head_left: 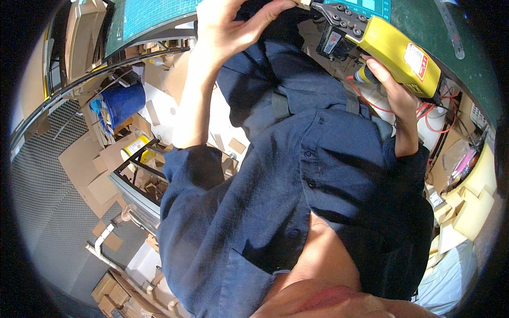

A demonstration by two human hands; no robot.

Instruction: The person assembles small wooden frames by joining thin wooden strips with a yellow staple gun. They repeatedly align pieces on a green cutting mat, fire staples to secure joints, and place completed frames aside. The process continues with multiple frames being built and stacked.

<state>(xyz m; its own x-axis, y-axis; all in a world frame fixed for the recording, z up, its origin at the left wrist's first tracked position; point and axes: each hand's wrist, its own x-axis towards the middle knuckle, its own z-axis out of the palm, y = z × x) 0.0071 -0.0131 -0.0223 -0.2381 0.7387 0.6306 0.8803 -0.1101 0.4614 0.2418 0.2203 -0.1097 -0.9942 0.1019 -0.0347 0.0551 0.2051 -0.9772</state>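
Note:
My right hand (395, 90) is wrapped around a yellow crimping tool (400, 55) with a dark riveted metal head. The tool's jaws point to the upper left, over the edge of the work surface. At those jaws, my left hand (228, 32) pinches a small pale piece (303, 3) between thumb and finger. The frame's top edge cuts off part of the left hand and the piece, so its kind does not show. I cannot see whether the jaws are closed on it.
A teal cutting mat (143, 18) lies on the dark green work surface (424, 16), beside a clear ruler (453, 32). Below on the left are a blue bin (123, 103), a yellow can (136, 147) and cardboard (87, 169). A red hose (371, 102) hangs at the right.

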